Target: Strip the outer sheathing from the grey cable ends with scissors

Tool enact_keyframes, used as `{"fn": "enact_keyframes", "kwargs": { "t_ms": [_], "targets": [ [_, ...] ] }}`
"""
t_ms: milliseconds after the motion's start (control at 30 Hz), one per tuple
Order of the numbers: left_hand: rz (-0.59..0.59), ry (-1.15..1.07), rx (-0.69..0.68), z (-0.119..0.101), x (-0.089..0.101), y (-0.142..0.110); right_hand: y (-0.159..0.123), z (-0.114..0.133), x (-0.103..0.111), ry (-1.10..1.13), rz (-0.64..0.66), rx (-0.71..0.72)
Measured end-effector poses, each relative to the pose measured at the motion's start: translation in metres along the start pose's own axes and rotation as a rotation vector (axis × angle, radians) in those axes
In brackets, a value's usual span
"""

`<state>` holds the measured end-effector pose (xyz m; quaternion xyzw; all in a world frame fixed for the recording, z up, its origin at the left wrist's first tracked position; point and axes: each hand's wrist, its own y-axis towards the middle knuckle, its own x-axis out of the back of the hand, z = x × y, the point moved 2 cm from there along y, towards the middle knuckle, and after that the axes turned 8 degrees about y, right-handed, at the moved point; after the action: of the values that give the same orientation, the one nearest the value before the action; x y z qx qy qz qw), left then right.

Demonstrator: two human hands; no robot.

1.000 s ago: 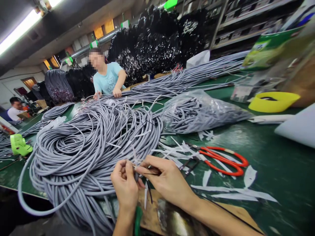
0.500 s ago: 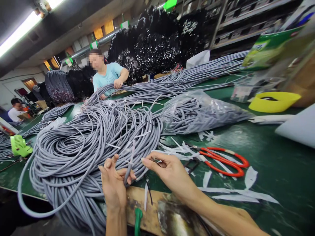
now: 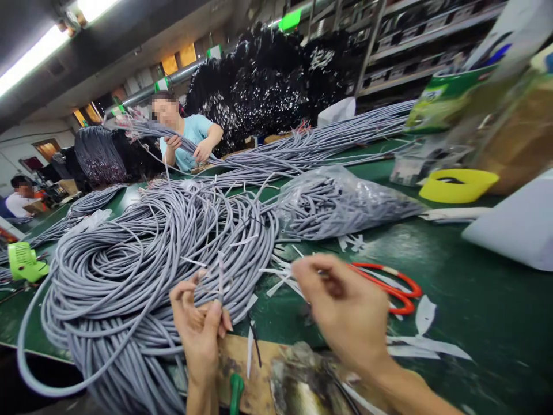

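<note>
My left hand pinches the end of a grey cable between thumb and fingers. Pale inner wires stick up from that end, in front of a big coiled heap of grey cable. To the right, my right hand is blurred, its fingers curled together; anything inside them is hidden. It hovers over the green table, partly covering red-handled scissors and white strips.
A clear bag of short cable pieces lies behind my right hand. A yellow ring-shaped object is further right. In front sits a wooden board with a green lever. Across the table, a person in light blue handles a cable bundle.
My right hand has moved right, away from the left hand, toward the scissors. My left thumb has closed onto the cable end. The person opposite has lifted the end of a cable bundle.
</note>
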<state>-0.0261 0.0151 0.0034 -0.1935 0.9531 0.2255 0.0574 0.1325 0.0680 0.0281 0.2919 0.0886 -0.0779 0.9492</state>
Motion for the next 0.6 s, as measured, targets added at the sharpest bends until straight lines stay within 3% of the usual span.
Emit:
{"fn": "enact_keyframes", "kwargs": {
  "t_ms": [67, 167, 433, 533, 600],
  "targets": [
    [0.012, 0.18, -0.09, 0.0, -0.003, -0.004, -0.012, 0.007, -0.01, -0.118, 0.27, 0.258],
    [0.036, 0.401, -0.159, 0.001, -0.004, -0.007, -0.023, 0.005, -0.022, -0.213, 0.436, 0.409],
    [-0.066, 0.633, -0.018, 0.003, 0.003, -0.004, -0.022, -0.006, -0.019, -0.36, 0.448, 0.443],
    [-0.087, 0.8, -0.07, -0.002, 0.018, -0.006, -0.023, -0.007, -0.016, -0.389, 0.436, 0.433],
    [-0.155, 0.896, -0.089, -0.007, 0.039, -0.009, -0.022, -0.007, -0.015, -0.382, 0.405, 0.427]
  ]
}}
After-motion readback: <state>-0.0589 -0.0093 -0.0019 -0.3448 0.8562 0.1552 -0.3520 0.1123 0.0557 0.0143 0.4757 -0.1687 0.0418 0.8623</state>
